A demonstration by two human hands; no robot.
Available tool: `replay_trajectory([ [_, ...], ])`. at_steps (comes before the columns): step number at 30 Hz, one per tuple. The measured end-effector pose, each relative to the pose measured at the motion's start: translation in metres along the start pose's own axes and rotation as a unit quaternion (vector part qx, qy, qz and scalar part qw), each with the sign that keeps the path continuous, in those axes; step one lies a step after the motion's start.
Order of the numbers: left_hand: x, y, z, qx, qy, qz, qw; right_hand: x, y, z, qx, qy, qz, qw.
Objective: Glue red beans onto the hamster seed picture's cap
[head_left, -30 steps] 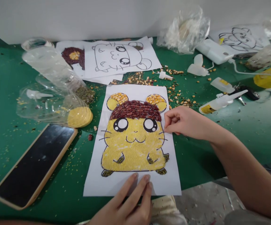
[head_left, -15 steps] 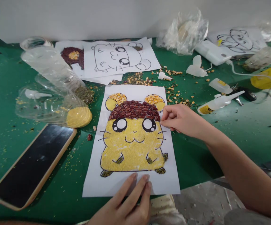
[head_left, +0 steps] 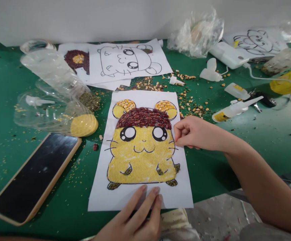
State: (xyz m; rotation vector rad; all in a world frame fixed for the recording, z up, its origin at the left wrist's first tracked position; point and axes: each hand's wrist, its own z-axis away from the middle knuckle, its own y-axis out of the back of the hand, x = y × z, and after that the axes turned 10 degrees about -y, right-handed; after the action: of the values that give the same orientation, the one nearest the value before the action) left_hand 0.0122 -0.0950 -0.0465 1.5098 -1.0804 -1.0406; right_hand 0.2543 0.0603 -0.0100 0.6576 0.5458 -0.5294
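Note:
A white sheet of paper (head_left: 99, 187) bears a hamster picture filled with grains and beans. Yellow millet (head_left: 142, 164) covers its face and body, dark red beans (head_left: 144, 117) its head top, and corn kernels (head_left: 126, 105) part of the ears. My left hand (head_left: 137, 217) lies with its fingers stretched out on the sheet's lower edge. Beside the hamster's right-hand cheek, my right hand (head_left: 193, 134) has its fingers curled and pinched together over the paper's right edge. Whatever they may hold is hidden.
A phone (head_left: 36, 177) lies at left below clear plastic bottles (head_left: 52, 107) with millet and green seeds. Loose grains (head_left: 150, 83) and another hamster drawing (head_left: 125, 60) sit behind. At right are a glue bottle (head_left: 233, 109), a white corded device (head_left: 228, 55) and a plastic bag (head_left: 195, 33).
My right hand has moved a little down along the paper's right edge, from beside the red beans to the cheek. My left hand stays in place.

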Motion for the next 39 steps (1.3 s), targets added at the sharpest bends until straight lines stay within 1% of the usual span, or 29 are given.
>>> replay_trajectory([
  [4, -0.0005, -0.0012, -0.0001, 0.001, 0.0, 0.004, 1.0, 0.0047, -0.0016, -0.003, -0.016, -0.003, 0.003, 1.0],
  [10, -0.0006, -0.0021, 0.0003, -0.004, 0.0, 0.002, 1.0, 0.0022, -0.0011, -0.0032, 0.038, 0.001, -0.006, 0.999],
  [12, -0.0008, -0.002, 0.0003, 0.0, -0.001, 0.0, 1.0, 0.0016, -0.001, -0.0021, 0.03, 0.0, -0.009, 1.0],
  [15, -0.001, -0.0017, 0.0004, 0.0, 0.0, 0.0, 1.0, 0.0023, -0.0014, -0.0016, -0.005, 0.004, -0.004, 1.0],
  [16, -0.0009, -0.0015, 0.0005, -0.002, 0.001, 0.002, 1.0, 0.0027, -0.0016, -0.002, -0.003, 0.006, -0.005, 1.0],
  [19, -0.0001, -0.0013, 0.0007, -0.003, 0.003, 0.002, 1.0, 0.0032, -0.0019, -0.003, 0.032, 0.008, -0.008, 0.999],
  [20, 0.0004, -0.0012, 0.0007, -0.003, 0.004, 0.002, 1.0, 0.0029, -0.0019, -0.003, 0.033, 0.006, -0.006, 0.999],
  [23, 0.0018, -0.0012, 0.0008, -0.003, 0.005, 0.007, 1.0, 0.0009, -0.0021, -0.0018, 0.006, 0.006, 0.005, 1.0],
  [27, 0.0016, -0.0014, 0.0008, -0.002, 0.006, 0.01, 1.0, 0.0004, -0.0025, -0.0015, 0.047, 0.01, 0.003, 0.999],
  [31, -0.0009, -0.0022, 0.001, 0.002, 0.001, 0.009, 1.0, 0.0018, -0.0027, -0.0031, 0.004, 0.007, -0.002, 1.0],
  [34, -0.0017, -0.0027, 0.0011, 0.022, -0.019, 0.0, 1.0, 0.0012, -0.0022, -0.0031, 0.031, 0.01, -0.012, 0.999],
  [37, -0.0006, -0.0021, 0.0008, 0.007, -0.005, 0.007, 1.0, 0.0001, -0.0018, -0.0025, 0.02, 0.015, -0.008, 1.0],
  [39, 0.0003, -0.0017, 0.0006, -0.005, 0.003, 0.015, 1.0, -0.0002, -0.0017, -0.0023, 0.027, 0.017, -0.007, 0.999],
])
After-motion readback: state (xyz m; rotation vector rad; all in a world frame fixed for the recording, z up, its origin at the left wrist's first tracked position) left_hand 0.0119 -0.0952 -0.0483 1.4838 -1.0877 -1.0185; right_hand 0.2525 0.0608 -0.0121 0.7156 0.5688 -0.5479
